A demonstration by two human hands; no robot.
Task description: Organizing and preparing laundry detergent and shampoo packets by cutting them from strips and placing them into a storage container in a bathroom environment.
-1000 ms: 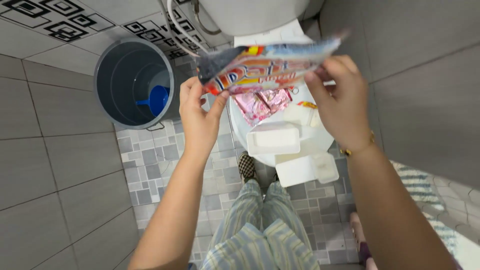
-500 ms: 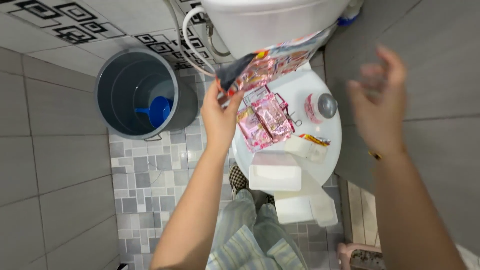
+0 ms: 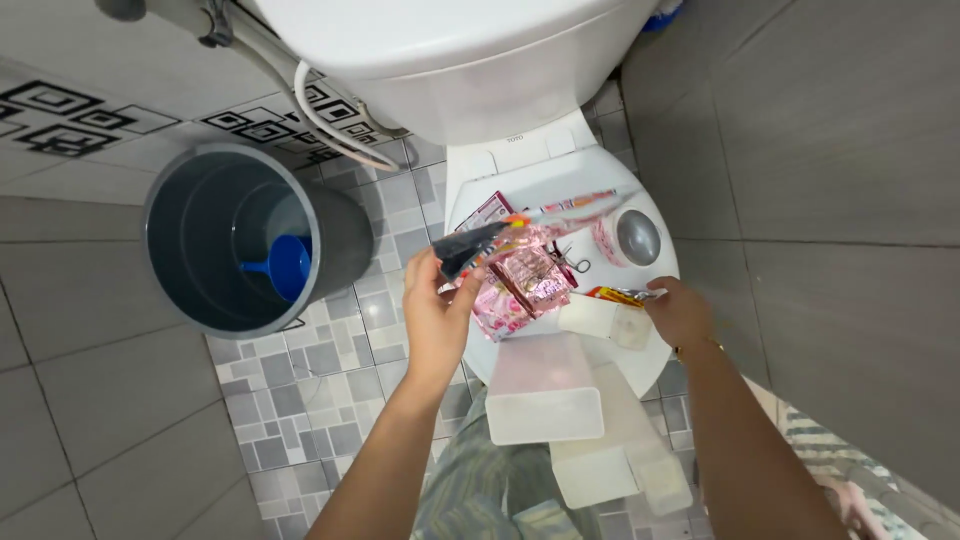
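Left hand [image 3: 437,318]: pinching dark cut corner of colourful foil packet [image 3: 540,222] btw thumb and fingers, holding it flat over closed toilet lid [image 3: 655,285]. Packet hanging just above pink sachets [image 3: 520,280], mouth end pointing toward tank [image 3: 450,60].

Right hand [image 3: 680,312]: reaching onto lid, fingers curling down by small orange-red wrapper [image 3: 625,294] and small white box [image 3: 605,320]; touching or just beside, cannot tell. Nothing clearly gripped; closed or open, cannot tell.

Step in hand, as judged: sorting or unpacking small items on lid, packet already opened at corner. Next move calling for steady left-hand hold on packet, keeping opening level to avoid spilling, while right hand is securing one small item w/o nudging neighbours.

Surroundings on lid: small scissors [image 3: 572,262] near sachets; round pink container w/ grey cap [image 3: 630,238] toward right rim; white rectangular tub [image 3: 543,390] overhanging front edge; second white tub [image 3: 605,450] below it, partly hidden.

Obstructions: lid crowded and domed, items lying close together and sliding off being a risk. Tubs at front edge looking least stable.

Further out: grey bucket [image 3: 190,300] on tiled floor [image 3: 320,380] w/ blue scoop [image 3: 285,268] inside, well apart from lid. White hose [image 3: 325,130] running beside tank.
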